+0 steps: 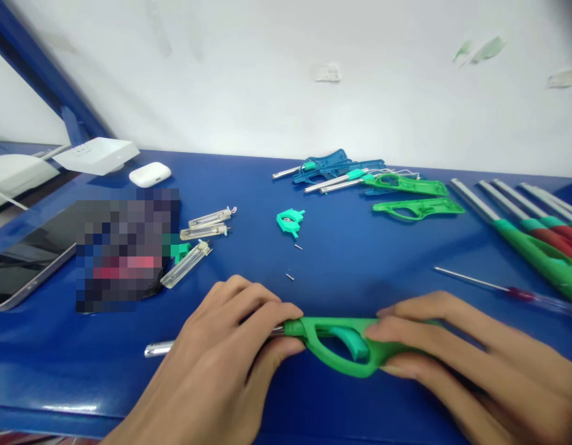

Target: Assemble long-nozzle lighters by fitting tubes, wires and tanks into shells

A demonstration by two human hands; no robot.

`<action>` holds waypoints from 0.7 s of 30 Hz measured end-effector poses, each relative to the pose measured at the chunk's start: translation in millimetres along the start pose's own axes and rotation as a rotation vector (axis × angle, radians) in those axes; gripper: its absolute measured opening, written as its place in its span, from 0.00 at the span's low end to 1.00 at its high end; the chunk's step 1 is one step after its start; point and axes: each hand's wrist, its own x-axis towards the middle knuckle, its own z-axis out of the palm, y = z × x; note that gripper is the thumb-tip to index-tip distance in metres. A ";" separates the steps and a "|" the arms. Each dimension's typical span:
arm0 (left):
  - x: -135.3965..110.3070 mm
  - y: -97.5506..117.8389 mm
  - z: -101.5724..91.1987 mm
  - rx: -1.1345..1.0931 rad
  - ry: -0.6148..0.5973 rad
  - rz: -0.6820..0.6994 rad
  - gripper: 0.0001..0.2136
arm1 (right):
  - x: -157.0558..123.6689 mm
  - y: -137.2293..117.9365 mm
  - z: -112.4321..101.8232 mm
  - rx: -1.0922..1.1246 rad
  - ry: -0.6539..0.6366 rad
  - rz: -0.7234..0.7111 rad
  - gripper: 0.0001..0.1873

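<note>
Between both hands, a green long-nosed gas lighter lies sideways just over the blue table, its metal tube pointing left. My left hand is closed round the tube, with thumb and finger pinching the green collar. My right hand grips the green handle from the right, and its fingers hide the handle's rear part. A teal trigger shows inside the loop. Beyond the hands lie two small screws, one nearer and one farther, and a teal plastic part.
Clear fuel tanks lie at left, by a pixelated dark object, a phone and a white earbud case. Lighter shells lie at the back. At right are a screwdriver and several lighters.
</note>
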 end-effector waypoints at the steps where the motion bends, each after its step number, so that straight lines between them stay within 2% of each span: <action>1: 0.6 0.1 -0.7 -0.010 0.002 -0.001 0.12 | 0.6 -0.9 -0.8 -0.007 -0.013 0.021 0.12; 5: 1.4 0.0 -1.3 -0.002 -0.001 -0.001 0.13 | 5.4 -3.5 0.8 -0.093 -0.037 -0.008 0.23; 8: 0.4 0.2 -0.1 0.013 0.021 -0.011 0.13 | 11.3 -5.7 4.6 -0.029 -0.071 -0.017 0.17; 12: -2.3 0.5 0.3 0.044 0.062 -0.041 0.11 | 16.3 -9.4 6.0 0.036 -0.123 0.110 0.14; 17: -1.7 -1.3 -1.5 0.045 0.071 -0.018 0.10 | 15.8 -8.5 0.4 0.108 -0.056 0.172 0.13; 21: 0.1 -1.1 -1.5 0.040 0.055 -0.013 0.10 | 10.0 -2.3 -8.8 0.143 0.094 0.229 0.14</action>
